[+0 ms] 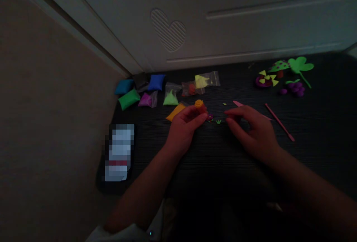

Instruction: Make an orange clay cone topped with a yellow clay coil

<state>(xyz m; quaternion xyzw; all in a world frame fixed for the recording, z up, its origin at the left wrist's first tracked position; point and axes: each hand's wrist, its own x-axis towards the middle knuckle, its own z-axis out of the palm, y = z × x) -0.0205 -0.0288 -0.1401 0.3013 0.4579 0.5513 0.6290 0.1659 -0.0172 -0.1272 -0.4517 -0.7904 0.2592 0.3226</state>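
Note:
My left hand [185, 124] pinches a small clay piece [199, 105], red below with a ruffled orange top. Beside its fingertips lies a tiny purple clay flower [210, 117] with bits of green. A small green clay leaf piece [218, 121] rests on the table between the hands. My right hand [251, 128] hovers with thumb and forefinger a little apart and nothing visible between them. Partly covered by it is a flat pink tool [237, 103]. A thin pink modelling stick [279, 122] lies to its right.
Several bags of coloured clay, such as a blue bag [156, 82] and a yellow bag [201, 81], line the back left. Finished clay shapes, including purple balls [297, 88] and a green flower shape [300, 65], sit back right. A phone [119, 152] lies at the left edge.

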